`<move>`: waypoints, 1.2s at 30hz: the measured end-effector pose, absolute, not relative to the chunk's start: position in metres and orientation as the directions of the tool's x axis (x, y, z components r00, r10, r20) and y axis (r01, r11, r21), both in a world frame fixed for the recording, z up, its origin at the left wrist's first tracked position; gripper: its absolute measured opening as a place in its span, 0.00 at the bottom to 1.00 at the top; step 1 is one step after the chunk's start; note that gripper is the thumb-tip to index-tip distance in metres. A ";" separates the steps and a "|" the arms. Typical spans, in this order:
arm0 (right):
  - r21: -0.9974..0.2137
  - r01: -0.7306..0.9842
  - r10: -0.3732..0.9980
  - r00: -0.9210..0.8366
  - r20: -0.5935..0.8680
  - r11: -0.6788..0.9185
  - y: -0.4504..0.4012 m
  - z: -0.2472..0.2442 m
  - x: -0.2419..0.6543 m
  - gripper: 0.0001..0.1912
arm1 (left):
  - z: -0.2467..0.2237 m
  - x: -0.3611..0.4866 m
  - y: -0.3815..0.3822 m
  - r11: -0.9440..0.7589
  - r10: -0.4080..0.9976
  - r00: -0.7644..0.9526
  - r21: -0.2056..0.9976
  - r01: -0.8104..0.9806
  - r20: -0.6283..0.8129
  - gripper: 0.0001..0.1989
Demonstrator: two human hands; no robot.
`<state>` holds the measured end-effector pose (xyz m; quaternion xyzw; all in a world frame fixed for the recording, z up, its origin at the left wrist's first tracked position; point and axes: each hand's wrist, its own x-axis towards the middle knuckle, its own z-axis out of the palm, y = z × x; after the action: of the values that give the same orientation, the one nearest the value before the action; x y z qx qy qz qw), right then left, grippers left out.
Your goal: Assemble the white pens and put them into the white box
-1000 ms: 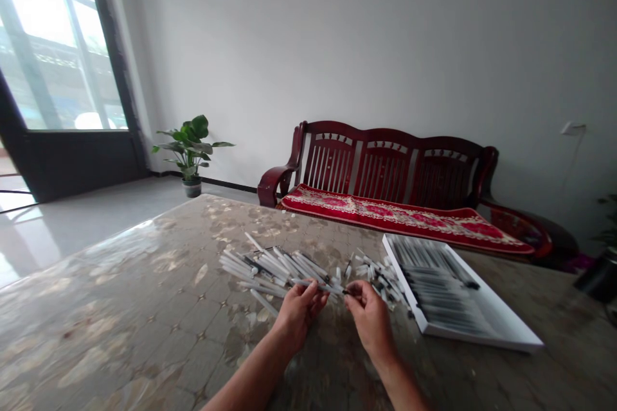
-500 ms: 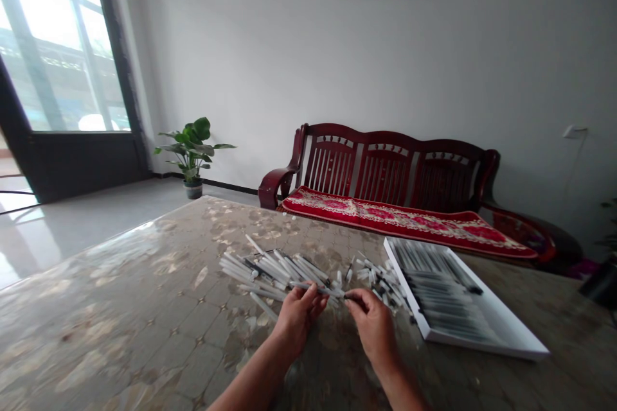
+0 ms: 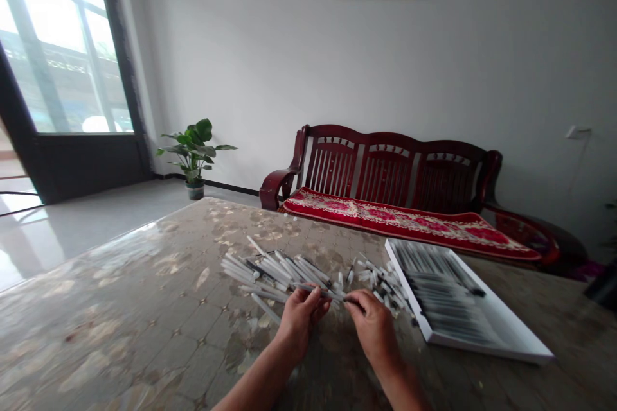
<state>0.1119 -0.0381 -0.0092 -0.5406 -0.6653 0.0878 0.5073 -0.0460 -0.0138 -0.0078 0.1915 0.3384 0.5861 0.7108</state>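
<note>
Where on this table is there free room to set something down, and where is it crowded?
The widest free patch of the table lies left of the white tubes, toward the near left. A narrower strip runs right of the tray. It is crowded between the tubes and the tray, around the left hand and right hand, which hold a tube.

The left forearm (image 3: 255, 382) and right forearm (image 3: 402, 388) are bare, long and slim, each tapering smoothly to a narrow wrist. The left hand (image 3: 301, 324) and right hand (image 3: 373, 331) are bare as well, with broad backs and slender, rounded fingers (image 3: 313, 298). The skin looks smooth, though the nails and finer details are too small to tell.
</note>
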 end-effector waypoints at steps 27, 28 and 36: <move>-0.992 -0.069 0.977 0.191 0.091 0.105 -0.045 0.002 0.085 0.23 | -0.006 -0.047 -0.025 0.151 0.988 0.053 0.801 -0.580 -0.148 0.25; -0.993 -0.090 0.982 0.178 0.064 0.081 -0.045 0.002 0.084 0.23 | -0.006 -0.046 -0.026 0.136 0.990 0.057 0.808 -0.573 -0.127 0.24; -0.973 -0.232 0.992 0.119 -0.038 -0.010 -0.041 0.013 0.102 0.23 | 0.008 -0.050 -0.027 0.252 0.953 0.279 0.817 -0.519 -0.117 0.23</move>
<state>0.1024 -0.0414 0.0125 -0.4743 -0.4007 0.5291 0.5784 -0.0497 -0.0265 0.0078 0.3400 0.3196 0.5085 0.7237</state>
